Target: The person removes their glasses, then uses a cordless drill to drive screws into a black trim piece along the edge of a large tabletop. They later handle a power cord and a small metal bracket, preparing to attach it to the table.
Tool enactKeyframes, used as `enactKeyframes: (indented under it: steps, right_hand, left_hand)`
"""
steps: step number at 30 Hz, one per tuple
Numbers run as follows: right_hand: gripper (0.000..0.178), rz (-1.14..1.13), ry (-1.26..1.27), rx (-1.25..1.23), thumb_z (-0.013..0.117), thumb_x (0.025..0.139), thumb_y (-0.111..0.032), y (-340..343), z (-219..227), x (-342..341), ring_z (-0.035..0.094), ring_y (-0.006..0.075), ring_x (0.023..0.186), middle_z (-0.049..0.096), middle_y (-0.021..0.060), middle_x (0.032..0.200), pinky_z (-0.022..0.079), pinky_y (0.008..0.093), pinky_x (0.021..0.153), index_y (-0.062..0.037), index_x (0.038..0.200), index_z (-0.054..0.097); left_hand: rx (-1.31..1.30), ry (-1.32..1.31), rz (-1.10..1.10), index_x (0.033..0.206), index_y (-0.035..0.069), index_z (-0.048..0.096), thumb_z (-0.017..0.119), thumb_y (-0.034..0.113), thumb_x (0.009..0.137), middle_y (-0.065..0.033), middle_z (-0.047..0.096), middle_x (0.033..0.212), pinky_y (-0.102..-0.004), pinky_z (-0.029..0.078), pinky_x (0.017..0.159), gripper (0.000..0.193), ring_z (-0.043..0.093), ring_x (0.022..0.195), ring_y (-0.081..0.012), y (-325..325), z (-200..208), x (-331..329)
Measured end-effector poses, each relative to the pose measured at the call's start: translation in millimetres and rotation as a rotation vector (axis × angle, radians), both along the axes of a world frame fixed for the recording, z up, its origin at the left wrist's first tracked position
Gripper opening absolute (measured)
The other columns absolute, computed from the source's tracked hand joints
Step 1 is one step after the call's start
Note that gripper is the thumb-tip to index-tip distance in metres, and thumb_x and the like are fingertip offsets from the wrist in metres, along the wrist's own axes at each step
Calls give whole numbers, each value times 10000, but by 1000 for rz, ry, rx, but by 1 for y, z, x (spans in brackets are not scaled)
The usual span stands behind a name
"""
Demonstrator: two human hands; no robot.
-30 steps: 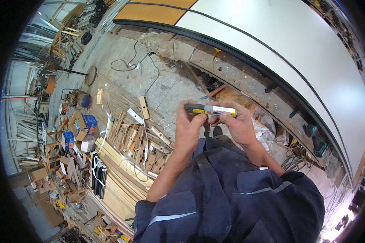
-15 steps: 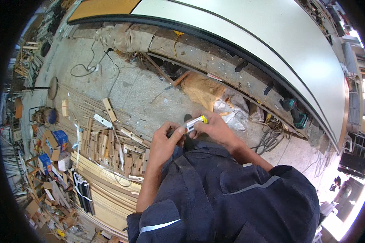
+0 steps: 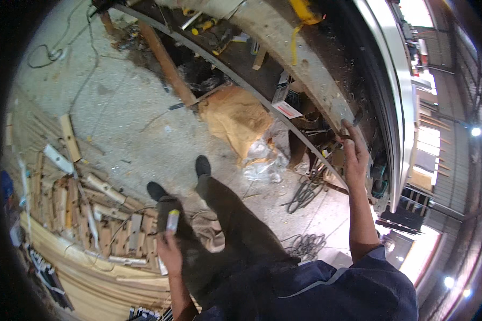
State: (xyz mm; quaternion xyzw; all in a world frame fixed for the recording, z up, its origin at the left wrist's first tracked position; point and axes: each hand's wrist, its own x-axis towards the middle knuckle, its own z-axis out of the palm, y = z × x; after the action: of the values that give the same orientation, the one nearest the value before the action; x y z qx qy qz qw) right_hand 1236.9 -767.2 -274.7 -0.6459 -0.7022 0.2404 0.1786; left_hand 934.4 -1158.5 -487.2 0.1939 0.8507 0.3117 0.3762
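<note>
In my left hand (image 3: pixel 170 254), low in front of my left leg, is a small white tube (image 3: pixel 172 220) with a yellow-green end. It points away from me, and my closed fingers hold its near end. Its exact kind does not show. My right hand (image 3: pixel 355 155) is stretched out to the right, at the edge of the workbench (image 3: pixel 318 80). Its fingers reach forward with a gap between them, and nothing held is visible. Just beyond the fingertips is a small dark piece (image 3: pixel 358 115) on the bench edge.
Under the bench, a shelf holds hand tools and a white box (image 3: pixel 286 104). A teal power tool (image 3: pixel 379 179) is beside my right wrist. Brown sacking (image 3: pixel 235 117), clear plastic (image 3: pixel 265 163) and coiled cable (image 3: pixel 305 195) lie on the floor. Wood offcuts (image 3: pixel 64 208) are piled at left.
My hands have parted. The left has lowered toward my left leg with the tube; the right has let go of it and reached out to the bench. The view has swung toward the right.
</note>
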Motion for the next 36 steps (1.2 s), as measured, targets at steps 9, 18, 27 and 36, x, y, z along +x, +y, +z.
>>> enactKeyframes:
  steps: [9, 18, 27, 36]
  right_hand:
    - [395, 164, -159, 366, 527, 1036, -238, 38, -12, -35, 566, 246, 1266, 609, 167, 1353, 432, 378, 1079, -11, 1345, 621]
    - [613, 100, -404, 406, 532, 1008, -466, 204, -25, -97, 473, 353, 1382, 546, 250, 1432, 313, 364, 1149, 2, 1402, 555]
    - [645, 50, -309, 426, 545, 979, -518, 263, -43, -178, 502, 366, 1338, 564, 226, 1418, 312, 375, 1142, -9, 1373, 590]
    - [467, 83, -261, 438, 507, 1036, -314, 180, -37, -106, 594, 278, 1180, 657, 206, 1259, 398, 346, 1044, 70, 1277, 618]
  left_hand:
    - [-133, 54, 102, 981, -30, 570, 543, 318, 1060, -78, 534, 692, -363, 411, 567, 358, 491, 609, -180, -18, -93, -29]
    - [-170, -19, 109, 1006, -69, 567, 546, 305, 1055, -211, 584, 832, -449, 440, 681, 378, 551, 732, -339, -18, -102, -33]
    - [-249, -25, 66, 1129, -68, 568, 551, 303, 1048, -272, 656, 849, -473, 479, 683, 381, 622, 763, -435, -23, -107, -33]
    - [-150, 7, 97, 1092, -86, 572, 565, 285, 1042, -264, 624, 780, -459, 460, 619, 375, 583, 679, -436, -14, -109, -29]
